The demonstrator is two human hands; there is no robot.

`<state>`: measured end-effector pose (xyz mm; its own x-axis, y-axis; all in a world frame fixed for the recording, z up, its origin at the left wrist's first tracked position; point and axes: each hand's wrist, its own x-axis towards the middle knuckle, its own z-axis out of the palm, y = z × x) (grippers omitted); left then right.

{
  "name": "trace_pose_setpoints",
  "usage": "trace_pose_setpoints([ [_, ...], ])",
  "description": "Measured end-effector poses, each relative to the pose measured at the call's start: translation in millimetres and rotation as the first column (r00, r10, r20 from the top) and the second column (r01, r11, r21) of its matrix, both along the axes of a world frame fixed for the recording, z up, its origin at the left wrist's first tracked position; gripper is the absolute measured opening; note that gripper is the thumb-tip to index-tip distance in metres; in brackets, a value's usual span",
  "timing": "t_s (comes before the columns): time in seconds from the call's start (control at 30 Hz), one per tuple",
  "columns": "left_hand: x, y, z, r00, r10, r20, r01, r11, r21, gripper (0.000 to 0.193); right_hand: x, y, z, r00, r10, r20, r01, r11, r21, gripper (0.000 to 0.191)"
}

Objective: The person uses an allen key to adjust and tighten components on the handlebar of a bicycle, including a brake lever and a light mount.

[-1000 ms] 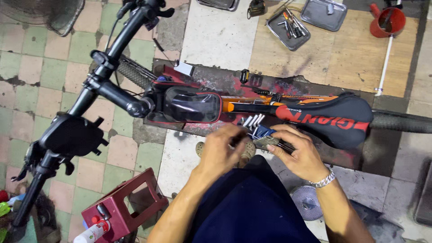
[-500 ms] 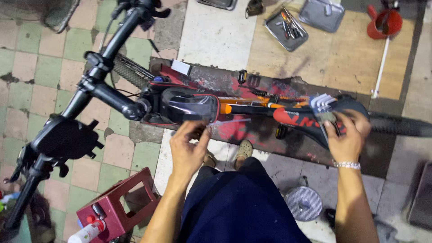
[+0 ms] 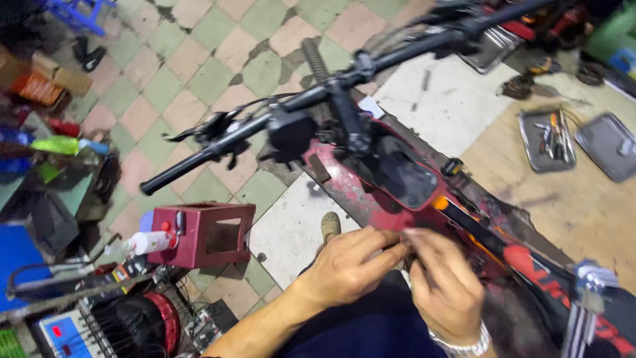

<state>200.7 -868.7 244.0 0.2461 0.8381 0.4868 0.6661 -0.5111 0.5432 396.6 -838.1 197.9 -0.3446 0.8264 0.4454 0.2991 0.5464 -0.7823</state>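
A red and black bicycle frame [image 3: 371, 199] lies across the view, with its black handlebar [image 3: 265, 126] at upper centre. My left hand [image 3: 348, 265] and my right hand [image 3: 444, 282] meet fingertip to fingertip against the frame's top tube, beside a black frame bag [image 3: 404, 176]. The left thumb and fingers pinch something small that the fingers hide. The right hand is blurred, its fingers curled toward the same spot. A set of silver hex keys [image 3: 586, 292] rests on the black saddle [image 3: 616, 325] at lower right, away from both hands.
A dark red open box [image 3: 205, 232] with a white bottle [image 3: 146, 242] stands on the tiled floor at left. Two metal trays [image 3: 546, 142] with tools lie on a board at right. Cluttered equipment and a red cable reel [image 3: 142, 321] fill the lower left.
My right hand has left the hex keys on the saddle and come back to the left hand at the top tube. The view has swung left toward the handlebar.
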Motion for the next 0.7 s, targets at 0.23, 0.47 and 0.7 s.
trace_pose_setpoints([
  [0.23,-104.1,-26.4,40.9,0.953,0.201,0.226,-0.233,0.964,0.128,0.034,-104.1,41.1,76.1,0.987,-0.021,-0.159,0.087,0.904,0.418,0.022],
  [0.47,-190.1,-5.7,31.8,0.864,0.299,0.406,-0.350,0.935,0.056,0.022,-196.6,60.2,103.9,0.915,-0.346,-0.207,0.391,0.886,0.249,0.014],
  [0.7,-213.3,18.4,20.4,0.878,0.216,0.427,-0.259,0.965,0.045,0.022,-219.8,62.2,103.6,0.933,-0.345,-0.100,0.356,0.928,0.113,0.011],
])
